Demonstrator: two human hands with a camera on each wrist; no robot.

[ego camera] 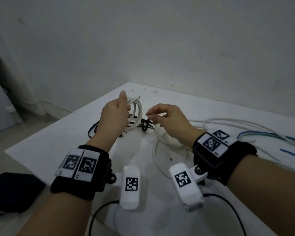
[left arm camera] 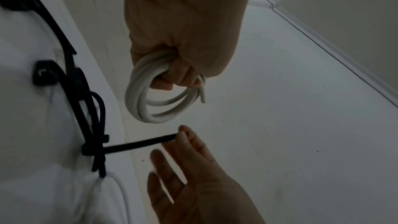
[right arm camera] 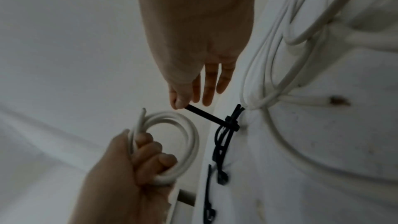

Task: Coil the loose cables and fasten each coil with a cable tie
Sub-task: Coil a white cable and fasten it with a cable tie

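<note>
Two hands work above a white table (ego camera: pixel 41 147). The left hand (ego camera: pixel 113 117) has its fingers curled through a white coil (ego camera: pixel 136 114) of about three or four loops, held clear of the table. The right hand (ego camera: pixel 167 118) pinches the tip of one black tie (left arm camera: pixel 140 143) between thumb and forefinger, its other three fingers spread loose.

Only the wrist views show that this tie runs taut from the pinch to a pile of black ties (right arm camera: pixel 224 140) on the table edge, where it seems looped round the others; from the head view that pile (ego camera: pixel 143 125) is a dark tangle, and the ties cannot be counted. The head view alone shows loose white cables (ego camera: pixel 228 120) and blue ones (ego camera: pixel 293 155) to the right, and a dark pad (ego camera: pixel 12 191) off the table's left.
</note>
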